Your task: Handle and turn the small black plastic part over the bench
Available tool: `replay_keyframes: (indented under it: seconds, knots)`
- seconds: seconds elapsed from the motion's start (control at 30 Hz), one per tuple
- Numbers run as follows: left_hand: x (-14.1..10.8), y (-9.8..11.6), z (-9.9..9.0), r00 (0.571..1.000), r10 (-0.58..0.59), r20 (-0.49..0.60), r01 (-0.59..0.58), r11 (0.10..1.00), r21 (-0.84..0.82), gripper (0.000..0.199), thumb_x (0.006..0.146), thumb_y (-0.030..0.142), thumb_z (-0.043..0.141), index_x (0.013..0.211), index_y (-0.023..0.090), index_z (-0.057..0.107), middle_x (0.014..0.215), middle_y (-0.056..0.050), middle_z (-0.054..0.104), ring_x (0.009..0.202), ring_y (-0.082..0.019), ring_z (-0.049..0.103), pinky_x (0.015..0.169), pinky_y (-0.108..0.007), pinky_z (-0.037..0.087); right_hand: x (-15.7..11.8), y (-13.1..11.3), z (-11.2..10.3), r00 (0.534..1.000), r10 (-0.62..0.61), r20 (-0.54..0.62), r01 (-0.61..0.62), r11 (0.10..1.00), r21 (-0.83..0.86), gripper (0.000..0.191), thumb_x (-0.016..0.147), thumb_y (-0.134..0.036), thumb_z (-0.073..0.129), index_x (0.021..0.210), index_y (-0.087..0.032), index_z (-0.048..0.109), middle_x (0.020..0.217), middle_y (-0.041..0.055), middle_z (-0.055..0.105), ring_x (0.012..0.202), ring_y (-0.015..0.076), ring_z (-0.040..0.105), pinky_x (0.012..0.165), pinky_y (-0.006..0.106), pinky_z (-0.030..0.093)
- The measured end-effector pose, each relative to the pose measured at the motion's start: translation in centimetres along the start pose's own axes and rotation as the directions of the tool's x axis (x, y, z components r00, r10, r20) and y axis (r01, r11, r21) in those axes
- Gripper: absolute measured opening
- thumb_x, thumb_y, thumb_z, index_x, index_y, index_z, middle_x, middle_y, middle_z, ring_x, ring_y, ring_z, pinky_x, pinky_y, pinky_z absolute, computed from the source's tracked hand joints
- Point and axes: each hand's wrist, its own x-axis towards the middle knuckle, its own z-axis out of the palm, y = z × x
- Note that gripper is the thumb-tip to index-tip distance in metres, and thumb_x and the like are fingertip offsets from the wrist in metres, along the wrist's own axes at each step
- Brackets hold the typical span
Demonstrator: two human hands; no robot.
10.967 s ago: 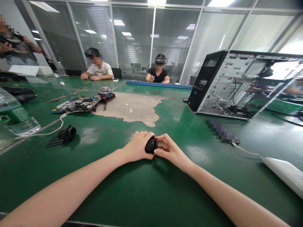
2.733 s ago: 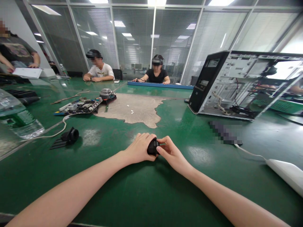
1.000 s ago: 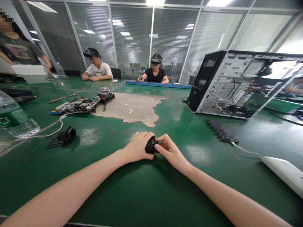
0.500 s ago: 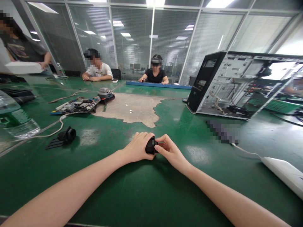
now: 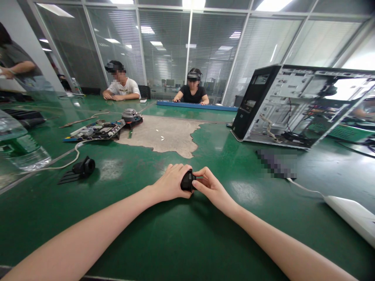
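Near the middle of the green table [image 5: 164, 242], my left hand [image 5: 172, 181] wraps around a small black plastic part [image 5: 186, 181] from the left. Its exact kind I cannot make out, since my fingers cover much of it. My right hand [image 5: 209, 185] pinches the right end of the same part between thumb and fingertips. Off to the left lies another black plastic piece [image 5: 83, 168] with a round opening and flat prongs.
An open computer case [image 5: 254, 103] stands at the right, with a blurred-out dark object [image 5: 275, 164] on a cable before it. A white power strip [image 5: 348, 212] lies right. At left are a circuit board [image 5: 96, 130] and a water bottle [image 5: 20, 144]. Two people sit opposite.
Both my hands keep the same hold on the black part, with hardly any movement. At the far left, a standing person has shifted further left with a white box.
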Motion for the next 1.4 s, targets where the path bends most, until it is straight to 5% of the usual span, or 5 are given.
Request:
replay_keyframes:
  seconds: [1.4]
  knots:
    - [0.02,-0.19,0.12,1.000,0.009,0.001,-0.009,1.000,0.021,0.049,0.060,0.039,0.061,0.101,0.020,0.041,0.092,-0.004,0.053,0.086,-0.023,0.048,0.072,-0.033,0.033,0.27,-0.54,-0.13,0.997,0.075,0.001,-0.075,0.997,0.007,0.030,0.070,-0.033,0.062,0.092,-0.021,0.046,0.095,0.0025,0.053,0.086,0.0145,0.055,0.078,0.032,0.044]
